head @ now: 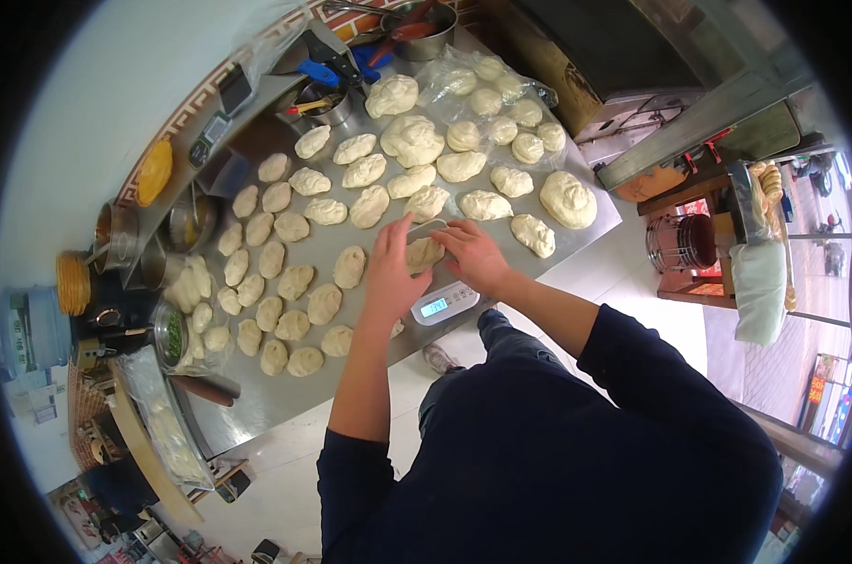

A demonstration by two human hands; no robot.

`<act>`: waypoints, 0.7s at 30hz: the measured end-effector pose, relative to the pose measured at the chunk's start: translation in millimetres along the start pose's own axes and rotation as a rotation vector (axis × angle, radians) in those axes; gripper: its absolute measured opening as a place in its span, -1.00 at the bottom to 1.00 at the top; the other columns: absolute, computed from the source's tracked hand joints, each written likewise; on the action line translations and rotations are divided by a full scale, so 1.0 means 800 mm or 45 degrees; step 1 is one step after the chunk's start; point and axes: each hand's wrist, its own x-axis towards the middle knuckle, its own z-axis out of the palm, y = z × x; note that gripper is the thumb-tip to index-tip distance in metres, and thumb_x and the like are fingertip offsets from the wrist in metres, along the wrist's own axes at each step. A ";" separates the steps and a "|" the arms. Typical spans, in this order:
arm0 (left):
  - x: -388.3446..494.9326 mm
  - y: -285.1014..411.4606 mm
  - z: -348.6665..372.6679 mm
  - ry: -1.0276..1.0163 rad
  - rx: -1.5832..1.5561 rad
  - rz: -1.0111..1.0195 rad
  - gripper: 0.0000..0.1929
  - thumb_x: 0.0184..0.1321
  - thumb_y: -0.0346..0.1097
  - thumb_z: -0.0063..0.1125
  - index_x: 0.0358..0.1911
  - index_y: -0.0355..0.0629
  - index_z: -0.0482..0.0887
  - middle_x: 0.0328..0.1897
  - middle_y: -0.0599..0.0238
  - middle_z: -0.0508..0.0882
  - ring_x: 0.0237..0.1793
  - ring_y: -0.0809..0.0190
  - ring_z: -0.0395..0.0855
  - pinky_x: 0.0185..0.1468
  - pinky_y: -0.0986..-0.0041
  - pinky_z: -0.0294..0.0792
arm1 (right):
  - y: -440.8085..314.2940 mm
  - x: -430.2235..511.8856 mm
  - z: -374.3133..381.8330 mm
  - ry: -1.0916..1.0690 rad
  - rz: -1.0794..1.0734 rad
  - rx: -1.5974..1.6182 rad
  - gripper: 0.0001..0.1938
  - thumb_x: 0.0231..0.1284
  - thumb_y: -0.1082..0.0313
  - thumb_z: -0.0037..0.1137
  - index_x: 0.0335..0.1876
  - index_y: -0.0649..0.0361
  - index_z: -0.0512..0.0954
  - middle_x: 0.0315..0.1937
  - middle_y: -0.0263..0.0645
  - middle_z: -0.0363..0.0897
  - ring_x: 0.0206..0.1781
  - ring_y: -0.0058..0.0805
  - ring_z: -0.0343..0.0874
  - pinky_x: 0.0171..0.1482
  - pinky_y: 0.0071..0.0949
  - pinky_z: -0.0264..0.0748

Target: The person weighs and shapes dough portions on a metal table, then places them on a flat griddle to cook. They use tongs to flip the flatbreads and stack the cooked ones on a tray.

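Observation:
A lump of pale dough (424, 255) sits over the pan of a white digital kitchen scale (446, 304) near the table's front edge. My left hand (396, 271) cups its left side, with the thumb low and the fingers reaching up past it. From the right, my right hand (477, 257) has its fingertips on the same dough. The scale's display is lit, and most of its pan is hidden by the hands and dough. Part of another dough piece (397, 328) shows beside my left wrist. Many oval dough pieces (324, 303) lie in rows to the left and beyond.
Larger dough mounds (412, 141) and round balls under plastic film (486, 102) lie at the back of the steel table (257, 412). A bowl of chopped greens (172, 335) and a brown rolling pin (206, 390) are at left. Pots (422, 42) stand behind.

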 end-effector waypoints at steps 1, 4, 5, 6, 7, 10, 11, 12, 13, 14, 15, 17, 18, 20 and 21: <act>0.009 0.002 0.005 -0.033 0.050 0.005 -0.05 0.04 -0.36 0.57 0.59 -0.05 0.39 0.46 0.01 0.54 0.43 -0.19 0.54 0.46 0.00 0.45 | 0.003 0.001 0.002 0.039 -0.020 0.009 -0.42 0.09 0.51 0.42 0.32 0.12 0.64 0.25 -0.20 0.72 0.43 -0.07 0.57 0.45 -0.13 0.56; 0.024 -0.004 0.031 -0.110 0.218 0.026 -0.07 0.04 -0.32 0.59 0.58 -0.02 0.42 0.35 0.07 0.62 0.33 -0.17 0.60 0.38 0.03 0.48 | 0.014 0.007 0.006 -0.008 -0.029 0.050 -0.55 0.10 0.51 0.39 0.17 0.13 0.68 0.06 -0.23 0.76 0.26 -0.10 0.66 0.30 -0.17 0.63; 0.027 -0.009 0.043 -0.121 0.288 0.034 -0.11 0.05 -0.31 0.57 0.54 0.00 0.46 0.30 0.10 0.64 0.29 -0.15 0.61 0.34 0.04 0.49 | 0.016 0.010 0.008 -0.052 -0.018 0.056 -0.61 0.11 0.50 0.38 0.11 0.14 0.69 -0.01 -0.24 0.77 0.20 -0.11 0.68 0.24 -0.19 0.65; 0.031 -0.016 0.054 -0.145 0.361 0.029 -0.16 0.05 -0.30 0.56 0.51 0.01 0.49 0.26 0.14 0.67 0.25 -0.12 0.62 0.29 0.05 0.50 | 0.017 0.013 0.010 -0.023 -0.010 0.140 -0.67 0.11 0.51 0.37 0.04 0.16 0.69 -0.07 -0.23 0.76 0.12 -0.09 0.69 0.18 -0.18 0.66; 0.034 -0.023 0.065 -0.098 0.391 0.043 -0.22 0.06 -0.29 0.54 0.45 0.02 0.53 0.21 0.18 0.68 0.21 -0.10 0.63 0.25 0.06 0.49 | 0.017 0.016 0.014 0.004 0.005 0.213 -0.73 0.11 0.52 0.36 -0.04 0.18 0.69 -0.13 -0.22 0.75 0.03 -0.08 0.70 0.11 -0.17 0.67; 0.037 -0.044 0.088 -0.017 0.480 0.047 -0.38 0.09 -0.24 0.50 0.29 0.03 0.62 0.08 0.29 0.72 0.13 -0.06 0.64 0.16 0.09 0.45 | 0.009 0.022 0.017 0.044 0.166 0.436 -0.83 0.13 0.53 0.36 -0.15 0.22 0.70 -0.24 -0.18 0.74 -0.17 -0.12 0.73 -0.05 -0.18 0.69; 0.035 -0.048 0.093 0.001 0.504 0.053 -0.42 0.09 -0.23 0.49 0.25 0.03 0.63 0.06 0.32 0.72 0.13 -0.06 0.64 0.15 0.10 0.44 | 0.008 0.025 0.011 0.050 0.247 0.500 -0.85 0.15 0.53 0.36 -0.16 0.23 0.71 -0.27 -0.17 0.75 -0.23 -0.15 0.74 -0.10 -0.19 0.70; 0.034 -0.049 0.095 -0.011 0.528 0.035 -0.46 0.09 -0.22 0.48 0.21 0.03 0.65 0.03 0.35 0.72 0.12 -0.06 0.64 0.14 0.10 0.42 | 0.006 0.025 0.002 -0.015 0.422 0.694 -0.87 0.18 0.51 0.38 -0.16 0.25 0.72 -0.30 -0.19 0.75 -0.27 -0.22 0.74 -0.13 -0.23 0.69; 0.032 -0.048 0.096 0.034 0.544 0.072 -0.45 0.10 -0.22 0.50 0.22 0.03 0.63 0.05 0.33 0.71 0.13 -0.04 0.63 0.18 0.09 0.42 | 0.000 0.025 -0.010 -0.081 0.607 0.874 -0.88 0.22 0.50 0.40 -0.16 0.27 0.73 -0.32 -0.20 0.76 -0.31 -0.29 0.75 -0.16 -0.28 0.68; 0.030 -0.045 0.095 0.053 0.562 0.087 -0.44 0.12 -0.21 0.51 0.23 0.03 0.62 0.06 0.31 0.70 0.14 -0.03 0.62 0.22 0.09 0.41 | -0.004 0.026 -0.024 -0.191 0.831 1.050 -0.89 0.26 0.49 0.42 -0.16 0.29 0.74 -0.34 -0.22 0.77 -0.35 -0.35 0.75 -0.20 -0.32 0.68; 0.030 -0.039 0.092 -0.004 0.594 0.023 -0.43 0.13 -0.21 0.53 0.24 0.03 0.60 0.07 0.29 0.68 0.15 -0.02 0.61 0.26 0.08 0.40 | -0.002 0.027 -0.046 -0.475 0.791 1.310 -0.87 0.28 0.46 0.45 -0.14 0.31 0.75 -0.34 -0.23 0.78 -0.35 -0.42 0.75 -0.20 -0.37 0.67; 0.031 -0.023 0.081 0.039 0.452 0.065 -0.38 0.13 -0.22 0.54 0.30 -0.02 0.60 0.15 0.22 0.67 0.23 -0.05 0.59 0.34 0.07 0.39 | -0.001 0.030 -0.094 -1.174 0.832 1.694 -0.81 0.33 0.41 0.49 -0.08 0.36 0.77 -0.34 -0.25 0.80 -0.36 -0.54 0.74 -0.21 -0.46 0.66; 0.033 -0.017 0.071 -0.013 0.383 -0.006 -0.36 0.14 -0.22 0.54 0.33 -0.04 0.59 0.19 0.19 0.67 0.27 -0.06 0.58 0.38 0.06 0.39 | -0.015 0.027 -0.107 -1.273 0.625 1.779 -0.82 0.36 0.42 0.48 -0.05 0.35 0.78 -0.29 -0.21 0.82 -0.34 -0.54 0.75 -0.20 -0.50 0.68; 0.030 -0.009 0.045 0.259 -0.013 0.089 -0.30 0.15 -0.24 0.54 0.40 -0.11 0.56 0.28 0.12 0.64 0.37 -0.08 0.53 0.47 0.03 0.37 | -0.045 0.019 -0.116 -1.325 0.305 1.691 -0.77 0.40 0.38 0.46 0.05 0.33 0.79 -0.18 -0.16 0.85 -0.26 -0.50 0.78 -0.09 -0.47 0.72; 0.018 -0.010 0.026 0.322 -0.144 0.143 -0.29 0.18 -0.28 0.52 0.44 -0.16 0.54 0.30 0.07 0.64 0.36 -0.08 0.56 0.47 0.05 0.40 | -0.066 0.014 -0.105 -1.071 0.276 1.437 -0.75 0.40 0.36 0.46 0.07 0.33 0.79 -0.16 -0.19 0.85 -0.18 -0.45 0.78 -0.05 -0.43 0.71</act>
